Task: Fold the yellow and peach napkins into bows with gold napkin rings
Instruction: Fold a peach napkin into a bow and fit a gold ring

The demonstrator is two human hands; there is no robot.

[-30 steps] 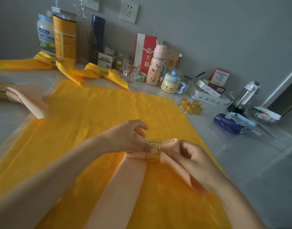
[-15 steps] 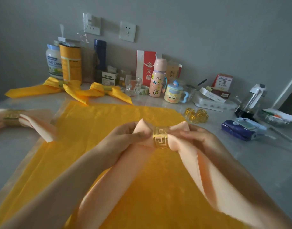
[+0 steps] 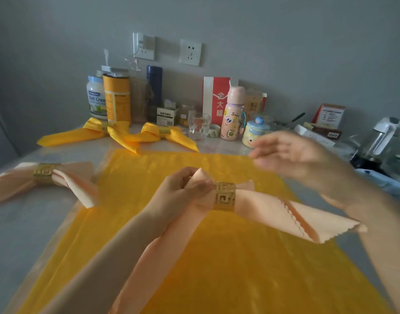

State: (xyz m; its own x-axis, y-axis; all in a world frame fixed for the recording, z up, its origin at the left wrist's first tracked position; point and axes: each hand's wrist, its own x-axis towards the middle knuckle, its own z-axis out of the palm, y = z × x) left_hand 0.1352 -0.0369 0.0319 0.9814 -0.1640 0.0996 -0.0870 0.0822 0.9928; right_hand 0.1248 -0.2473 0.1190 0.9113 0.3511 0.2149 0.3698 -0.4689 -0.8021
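Nearest the camera, the left forearm runs up from the lower left across the yellow cloth [image 3: 217, 268] spread on the table [image 3: 24, 234], with one long tail of the peach napkin [image 3: 273, 209] trailing beside it over the cloth's near half. Above the middle of the cloth, the left hand [image 3: 181, 191] has its fingers curled tight around the napkin's left loop, thumb pressed against the fabric right next to the gold napkin ring [image 3: 225, 197] that cinches the bow's centre. The napkin's other tail fans out toward the cloth's right edge, its zigzag hem showing. Above the cloth's far right corner, the right hand [image 3: 301, 159] hangs in the air, blurred, palm turned down, fingers loosely spread and holding nothing. Off the cloth's left edge lies a finished peach bow [image 3: 76, 184] in its own ring. Just beyond the cloth's far edge rest two yellow bows [image 3: 92, 132], then a drinking glass [image 3: 198, 126] and a pink bottle [image 3: 233, 114] near the wall.
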